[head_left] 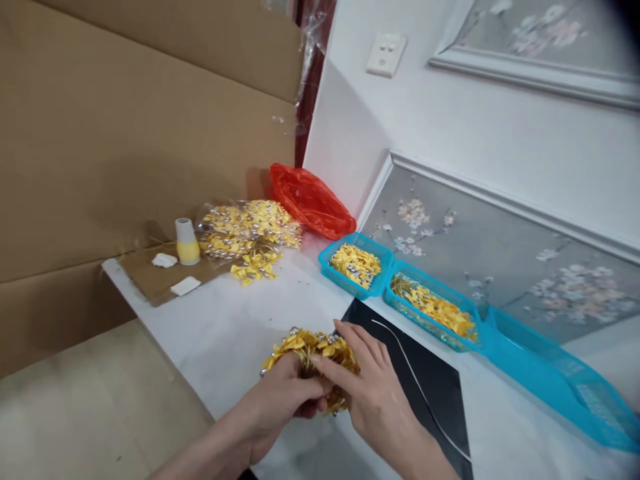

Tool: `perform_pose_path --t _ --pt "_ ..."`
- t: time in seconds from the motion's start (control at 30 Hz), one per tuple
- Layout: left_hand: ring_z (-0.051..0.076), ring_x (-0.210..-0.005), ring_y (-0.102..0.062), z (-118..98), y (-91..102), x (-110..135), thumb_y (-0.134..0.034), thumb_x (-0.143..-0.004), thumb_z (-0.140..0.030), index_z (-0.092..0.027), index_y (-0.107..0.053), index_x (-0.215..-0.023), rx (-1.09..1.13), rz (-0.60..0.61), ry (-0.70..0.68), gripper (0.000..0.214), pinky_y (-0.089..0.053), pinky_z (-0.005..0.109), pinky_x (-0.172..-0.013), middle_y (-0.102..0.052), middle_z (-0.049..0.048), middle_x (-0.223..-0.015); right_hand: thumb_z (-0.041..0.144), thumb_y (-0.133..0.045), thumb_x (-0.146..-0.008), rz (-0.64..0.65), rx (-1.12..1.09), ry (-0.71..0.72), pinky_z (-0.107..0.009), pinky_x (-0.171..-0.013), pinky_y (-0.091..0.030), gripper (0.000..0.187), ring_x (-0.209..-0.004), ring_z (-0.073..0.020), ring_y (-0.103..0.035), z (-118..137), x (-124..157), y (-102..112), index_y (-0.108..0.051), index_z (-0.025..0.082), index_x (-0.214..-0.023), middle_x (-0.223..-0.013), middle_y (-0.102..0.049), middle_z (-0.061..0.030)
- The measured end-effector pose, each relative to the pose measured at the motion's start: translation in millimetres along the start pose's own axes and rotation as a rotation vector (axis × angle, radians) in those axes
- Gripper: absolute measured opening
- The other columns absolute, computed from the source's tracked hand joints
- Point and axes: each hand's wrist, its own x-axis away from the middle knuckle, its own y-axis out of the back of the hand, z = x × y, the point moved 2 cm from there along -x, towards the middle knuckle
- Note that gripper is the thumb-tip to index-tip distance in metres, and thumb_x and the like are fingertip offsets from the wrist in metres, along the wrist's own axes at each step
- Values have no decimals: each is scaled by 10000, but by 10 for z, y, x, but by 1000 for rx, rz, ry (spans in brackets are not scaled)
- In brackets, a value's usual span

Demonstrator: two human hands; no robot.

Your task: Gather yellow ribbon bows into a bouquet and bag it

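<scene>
Between my hands is a bunch of yellow ribbon bows [295,343] with silver beads and gold ties. My left hand [273,407] grips its middle, thumb and fingers closed about the gold ties. From the right, my right hand [373,383] curls round the bunch, its thumb and fingers on the bows and its thumb near the centre. The palm sides of both hands and the underside of the bunch are hidden. Below my right hand lies a black mat [435,387] with a thin white cord [407,360] across it.
Along the wall stand a blue basket [325,270] of bows, another blue basket [400,310] of bows and a long blue tray [540,380]. Behind are a red plastic bag [313,200], a clear bag of bows [250,227], loose bows [255,268] and a grey-and-yellow cone [187,243] on cardboard.
</scene>
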Motion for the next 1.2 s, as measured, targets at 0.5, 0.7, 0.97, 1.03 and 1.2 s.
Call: perform_pose_path --t 0.5,0.7,0.97,1.03,1.2 --pt "96 -433 -481 -218 -542 -274 -597 -607 -156 -125 -681 -786 -462 229 81 201 -363 229 -459 -606 2 -570 170 -641 -779 108 -21 -6 -475 -998 -310 295 -1362 -284 -228 -293 237 306 -583 288 -1042 -1490 -302 -59" --pt "75 -415 -411 -242 -742 -403 -545 -592 -117 -148 -635 -689 -570 274 82 136 -318 207 -439 -500 -53 -488 207 -637 -790 78 47 -61 -448 -1048 -252 304 -1365 -230 -215 -406 363 405 -541 232 -1078 -1404 -426 -54" --pt "112 -436 -503 -238 -977 -427 -543 -605 -138 -146 -623 -696 -690 336 75 122 -384 229 -456 -569 -30 -513 206 -670 -699 67 -7 -113 -415 -1032 -243 339 -1314 -234 -297 -527 515 427 -542 151 -1008 -1222 -538 -97" --pt "148 -452 -550 -201 -981 -419 -537 -594 -131 -153 -611 -651 -714 313 38 96 -419 253 -473 -575 -23 -479 188 -664 -687 54 -23 -137 -392 -1002 -265 305 -1242 -226 -383 -529 515 411 -554 150 -969 -1165 -565 -82" --pt "153 -397 -526 -53 -914 -386 -505 -551 -70 -209 -497 -545 -744 101 -163 139 -381 257 -453 -550 -47 -426 170 -626 -683 9 -46 -198 -373 -936 -296 207 -1086 -213 -481 -463 477 349 -562 182 -879 -1050 -608 -54"
